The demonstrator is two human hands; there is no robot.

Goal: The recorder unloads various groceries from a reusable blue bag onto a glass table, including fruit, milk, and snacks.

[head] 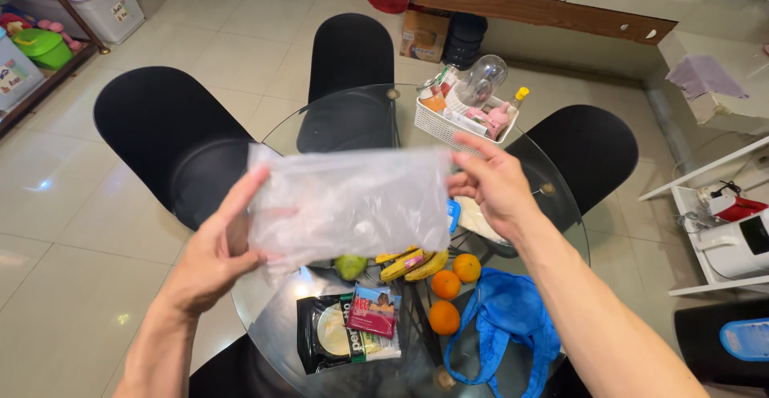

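I hold a clear, crinkled plastic bag [348,202] stretched out flat above a round glass table [553,206]. My left hand [216,250] pinches the bag's lower left edge. My right hand [493,186] grips its right edge near the top. Below the bag on the glass lie a green fruit [350,267], a small bunch of bananas [415,264], two oranges [456,279], a black snack packet [328,334] with a small dark red packet [373,311] on it, and a blue cloth bag [509,318].
A white basket [448,122] with bottles and a clear dome stands at the table's far side. Three black chairs [172,138] ring the table. Storage boxes are at the upper left, a white shelf [705,206] with appliances at the right.
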